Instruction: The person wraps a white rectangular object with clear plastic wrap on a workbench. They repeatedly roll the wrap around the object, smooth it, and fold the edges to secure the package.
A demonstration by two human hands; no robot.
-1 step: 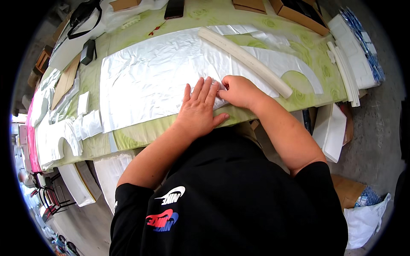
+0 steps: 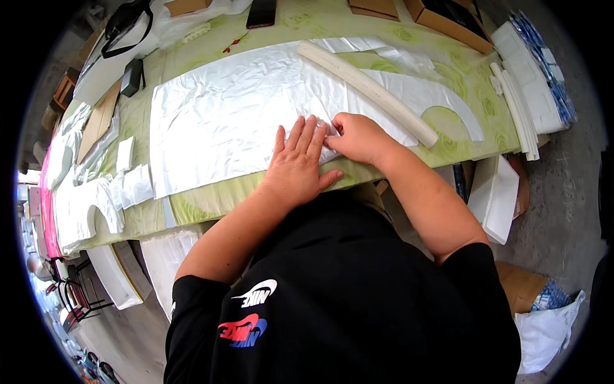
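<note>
On the green patterned table (image 2: 211, 201) a big white shiny sheet (image 2: 224, 121) is spread flat – its near edge is pressed down by the left hand (image 2: 295, 168), palm flat, fingers spread, nothing gripped. Just beside it, the right hand (image 2: 358, 137) is curled, the sheet's edge pinched between its fingertips. A long white foam bar (image 2: 368, 89) is laid diagonally across the sheet

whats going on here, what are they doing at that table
A person leans over a long table with a green patterned cover. The left hand presses flat on a big white shiny cut sheet, while the right hand pinches at its near edge. A long white foam strip lies across the sheet, beyond the hands.
</note>
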